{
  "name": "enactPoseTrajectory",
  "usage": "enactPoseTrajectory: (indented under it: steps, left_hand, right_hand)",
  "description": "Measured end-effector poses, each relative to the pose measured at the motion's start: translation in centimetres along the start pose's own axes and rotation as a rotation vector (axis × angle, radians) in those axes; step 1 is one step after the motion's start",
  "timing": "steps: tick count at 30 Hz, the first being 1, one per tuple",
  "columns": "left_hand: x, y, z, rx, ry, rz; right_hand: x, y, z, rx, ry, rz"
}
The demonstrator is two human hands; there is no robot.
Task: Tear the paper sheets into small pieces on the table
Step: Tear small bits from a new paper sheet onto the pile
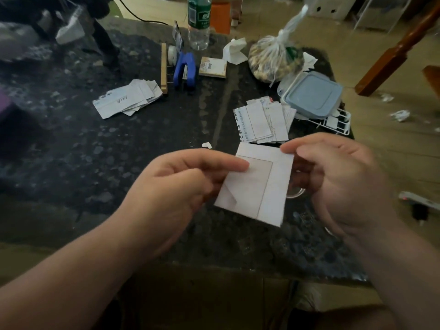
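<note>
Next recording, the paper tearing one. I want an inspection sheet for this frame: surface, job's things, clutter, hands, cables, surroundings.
Surface: dark mottled table.
Job's things: paper piece held above the table; left pile and right pile of torn pieces lie on it; a small scrap lies near the middle.
Clutter: water bottle, blue stapler, tape roll, notepad, tied bag, lidded container, white rack, all on the far half.
Hands: left hand pinches the piece's left edge; right hand holds its upper right corner.
Cables: one dark cable beyond the far edge.
Surroundings: tan floor with white scraps; wooden post at the right.
</note>
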State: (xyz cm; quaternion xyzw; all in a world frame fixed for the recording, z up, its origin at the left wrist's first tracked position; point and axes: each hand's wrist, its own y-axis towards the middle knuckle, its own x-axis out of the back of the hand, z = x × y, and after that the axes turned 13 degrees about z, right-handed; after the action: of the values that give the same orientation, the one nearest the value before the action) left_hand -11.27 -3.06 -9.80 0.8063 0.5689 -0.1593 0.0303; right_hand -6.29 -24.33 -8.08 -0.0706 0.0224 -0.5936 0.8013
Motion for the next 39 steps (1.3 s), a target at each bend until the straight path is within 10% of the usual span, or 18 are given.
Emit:
enactPoseTrajectory:
  steps: [3,9,18,25,34,39]
  left_hand:
    - [-0.4,0.5,1.6,0.116,0.002,-0.204]
    - [-0.9,0.7,1.8,0.37,0.024,-0.064]
    - [-0.5,1.2,1.0,0.274,-0.025,-0.299]
    - [0.3,1.7,0.7,0.321,0.246,-0.356]
    - [0.3,1.0,0.4,0.313,0.433,-0.369]
    - [0.5,1.0,0.2,0.307,0.572,-0.3]
  right_hand:
    - [0.0,-0.2,-0.5,0.073,-0.286,-0.018]
    - [-0.2,-0.1,-0.7,0.113,-0.372,-0.031]
    - [-1.2,-0.3,-0.2,-0.315,-0.26,0.35]
    - [-1.0,2.3,-1.2,-0.203,-0.479,0.089]
    - [1.9,7.6,-3.6,-0.129,-0.185,-0.262]
    - [2.5,5.8,-4.0,-0.39,-0.845,-0.017]
